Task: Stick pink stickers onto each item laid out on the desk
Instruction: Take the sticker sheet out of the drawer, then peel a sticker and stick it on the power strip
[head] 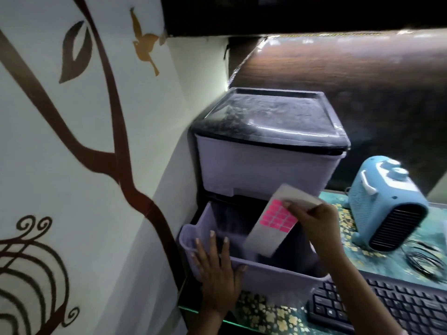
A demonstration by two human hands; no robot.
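Left hand (215, 267) flat on open drawer (271, 274) (contents unclear); right hand (312, 221) pinching sticker sheet (273, 221).

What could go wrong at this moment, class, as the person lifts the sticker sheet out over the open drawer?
The sticker sheet is pinched by the right hand at one edge and bends; it might slip into the drawer. The left hand presses the drawer's front, so fingers could get caught if it slides shut.

Dim light is falling from a strip (326, 35) under the shelf, glaring on the wood panel (338, 61); edges are bending, and the heater (387, 206) is blurring.
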